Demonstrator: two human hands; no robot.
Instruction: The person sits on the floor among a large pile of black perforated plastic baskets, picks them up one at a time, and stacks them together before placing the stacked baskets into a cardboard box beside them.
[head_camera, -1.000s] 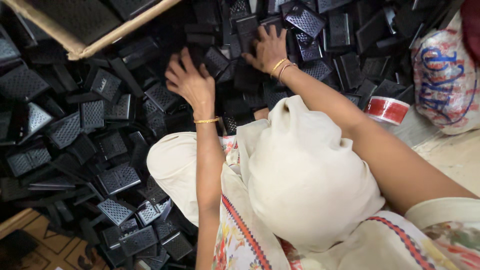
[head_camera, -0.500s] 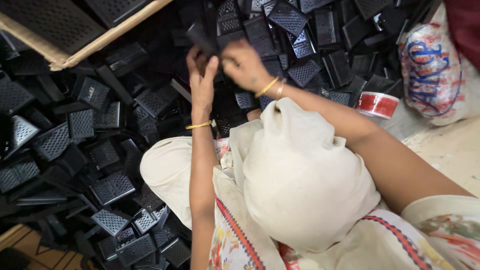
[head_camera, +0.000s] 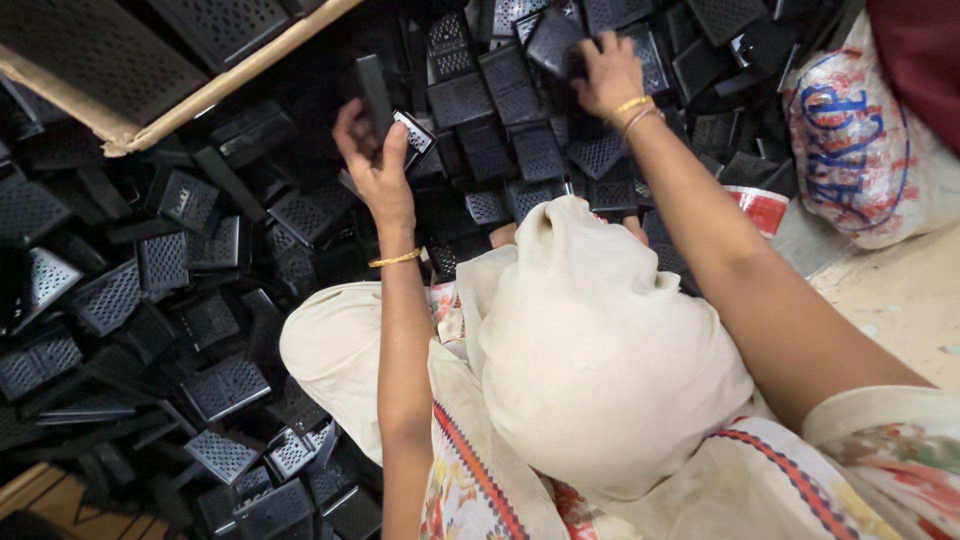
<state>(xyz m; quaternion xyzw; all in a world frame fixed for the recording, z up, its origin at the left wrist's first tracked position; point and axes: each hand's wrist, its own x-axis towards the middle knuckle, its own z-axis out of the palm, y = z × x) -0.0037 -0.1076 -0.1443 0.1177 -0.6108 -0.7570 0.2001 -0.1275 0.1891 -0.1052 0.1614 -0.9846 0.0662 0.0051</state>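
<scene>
- Left hand (head_camera: 375, 165), fingers pinching a black grille piece (head_camera: 378, 95): best kept upright.
- Right hand (head_camera: 608, 72), at one o'clock, fingers curled over a grille in the pile (head_camera: 200, 300): lift cleanly.

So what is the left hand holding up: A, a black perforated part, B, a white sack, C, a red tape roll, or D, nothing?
A: the left hand grips a black part raised above the pile.
</scene>
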